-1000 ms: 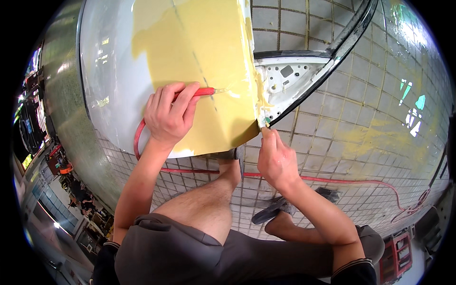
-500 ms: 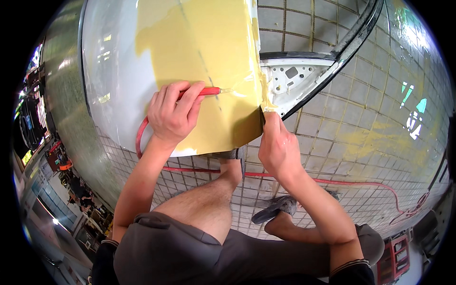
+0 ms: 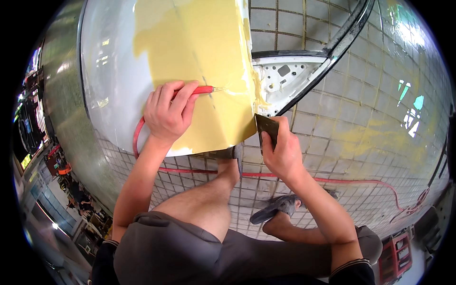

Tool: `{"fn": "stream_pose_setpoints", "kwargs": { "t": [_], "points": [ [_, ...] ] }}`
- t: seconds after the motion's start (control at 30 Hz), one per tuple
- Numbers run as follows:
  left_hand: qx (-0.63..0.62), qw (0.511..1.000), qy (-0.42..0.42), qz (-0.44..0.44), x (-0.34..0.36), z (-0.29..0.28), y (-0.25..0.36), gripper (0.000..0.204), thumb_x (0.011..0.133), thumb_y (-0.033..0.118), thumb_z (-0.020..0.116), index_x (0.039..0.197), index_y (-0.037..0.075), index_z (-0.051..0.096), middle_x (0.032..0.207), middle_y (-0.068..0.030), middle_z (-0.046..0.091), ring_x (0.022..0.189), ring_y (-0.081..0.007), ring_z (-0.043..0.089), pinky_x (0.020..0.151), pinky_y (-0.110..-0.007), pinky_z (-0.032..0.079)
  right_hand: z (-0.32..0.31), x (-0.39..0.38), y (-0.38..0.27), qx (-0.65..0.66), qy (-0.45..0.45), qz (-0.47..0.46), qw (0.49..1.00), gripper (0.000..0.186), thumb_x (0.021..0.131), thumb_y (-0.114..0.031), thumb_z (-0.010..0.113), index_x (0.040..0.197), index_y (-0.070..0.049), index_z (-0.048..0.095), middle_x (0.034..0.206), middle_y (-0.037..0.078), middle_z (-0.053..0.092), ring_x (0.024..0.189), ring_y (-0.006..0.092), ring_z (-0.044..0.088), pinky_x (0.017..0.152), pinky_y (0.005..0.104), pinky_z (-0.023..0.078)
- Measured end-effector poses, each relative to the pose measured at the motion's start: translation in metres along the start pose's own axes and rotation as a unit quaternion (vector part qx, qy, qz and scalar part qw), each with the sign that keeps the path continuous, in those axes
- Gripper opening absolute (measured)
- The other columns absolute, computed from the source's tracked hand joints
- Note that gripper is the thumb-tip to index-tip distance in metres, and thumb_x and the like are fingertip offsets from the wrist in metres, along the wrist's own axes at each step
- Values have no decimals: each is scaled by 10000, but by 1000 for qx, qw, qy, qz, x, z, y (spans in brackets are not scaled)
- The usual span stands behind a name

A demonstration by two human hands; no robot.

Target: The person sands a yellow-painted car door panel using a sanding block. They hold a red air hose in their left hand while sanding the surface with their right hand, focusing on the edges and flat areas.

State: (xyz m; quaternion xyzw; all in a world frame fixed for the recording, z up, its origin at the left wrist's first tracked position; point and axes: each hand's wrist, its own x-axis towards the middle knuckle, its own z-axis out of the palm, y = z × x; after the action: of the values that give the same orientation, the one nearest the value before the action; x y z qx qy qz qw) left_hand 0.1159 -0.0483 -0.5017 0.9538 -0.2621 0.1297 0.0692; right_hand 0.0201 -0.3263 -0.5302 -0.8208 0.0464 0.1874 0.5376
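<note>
A white car door [image 3: 102, 95] lies below me, a large part of its surface coated in yellow filler [image 3: 190, 52]. My left hand [image 3: 167, 112] is closed around a slim red air tool [image 3: 204, 90] with a red hose trailing from it. Its thin metallic tip is close above the filler; whether they touch I cannot tell. At the door's right edge, my right hand [image 3: 285, 149] pinches a dark flat scraper [image 3: 267, 128]. The scraper's upper corner is at the edge, just below the white perforated corner panel [image 3: 285, 78], where yellow filler is smeared.
A black-edged window frame [image 3: 349, 31] extends up and right from the panel. The red hose [image 3: 327, 180] runs across the tiled floor [image 3: 365, 90], which has yellow smears. One slipper-clad foot [image 3: 280, 209] rests below my right arm. A red rack [image 3: 395, 256] stands at lower right.
My right hand has turned and moved slightly right, so the scraper's flat face shows. The door appears shifted a little left in view. My left hand keeps its grip on the red tool.
</note>
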Motion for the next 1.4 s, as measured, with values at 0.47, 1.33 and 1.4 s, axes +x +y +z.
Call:
{"fn": "stream_pose_setpoints", "kwargs": {
  "t": [0.47,1.33,1.4],
  "points": [
    [5,1000,-1,1,2,-3,1,210,901,202,767,1107,166,769,961,-5,642,811,-218,656,642,-358,476,3,-7,7,-89,4,-91,992,274,967,-18,648,1219,-24,541,868,211,688,724,445,681,610,509,542],
    [3,1000,2,-3,0,0,2,213,895,202,767,1106,172,762,955,4,638,801,-209,648,627,-358,461,14,0,-29,-151,-57,-12,987,319,864,34,596,1137,5,434,1022,256,623,737,481,683,631,547,583],
    [3,1000,6,-4,0,0,2,217,894,198,767,1110,173,764,958,2,641,806,-211,651,632,-358,467,7,4,-22,-117,-50,0,992,310,896,15,590,1152,3,417,993,287,646,761,519,670,649,582,560]
  ]
}}
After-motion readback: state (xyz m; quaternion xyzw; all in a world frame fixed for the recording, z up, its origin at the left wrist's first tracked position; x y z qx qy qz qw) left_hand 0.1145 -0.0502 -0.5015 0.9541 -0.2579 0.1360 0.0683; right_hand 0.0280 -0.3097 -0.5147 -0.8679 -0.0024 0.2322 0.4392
